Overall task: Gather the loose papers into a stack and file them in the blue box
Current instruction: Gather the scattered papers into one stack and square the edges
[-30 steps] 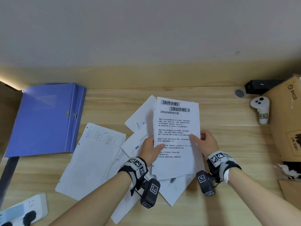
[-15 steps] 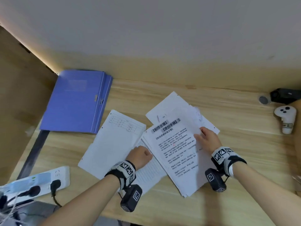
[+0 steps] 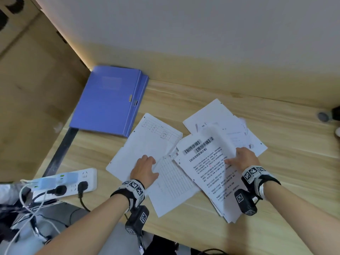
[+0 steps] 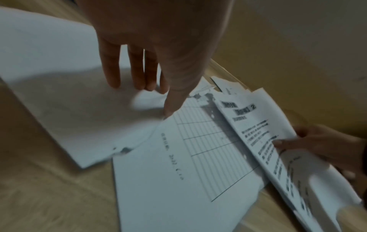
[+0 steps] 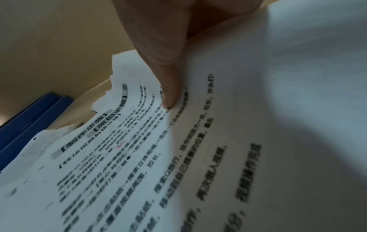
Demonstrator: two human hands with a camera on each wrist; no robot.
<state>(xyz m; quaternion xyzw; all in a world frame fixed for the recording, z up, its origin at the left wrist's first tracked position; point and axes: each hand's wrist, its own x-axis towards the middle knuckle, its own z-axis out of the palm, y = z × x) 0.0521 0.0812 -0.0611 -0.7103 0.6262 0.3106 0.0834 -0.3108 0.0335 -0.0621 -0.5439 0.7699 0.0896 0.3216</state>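
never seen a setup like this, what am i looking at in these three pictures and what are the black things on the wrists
No robot here: a person works with bare hands. The black things are small cameras strapped to each wrist; a third sits on the head. The wide picture is the head view, the two close ones look along each hand. On the wooden desk lie loose papers, a closed blue box and a power strip. The right hand pinches the printed stack, thumb on top. The left hand rests with straight fingers on a blank sheet, beside a lined sheet. Nothing is in the box yet.
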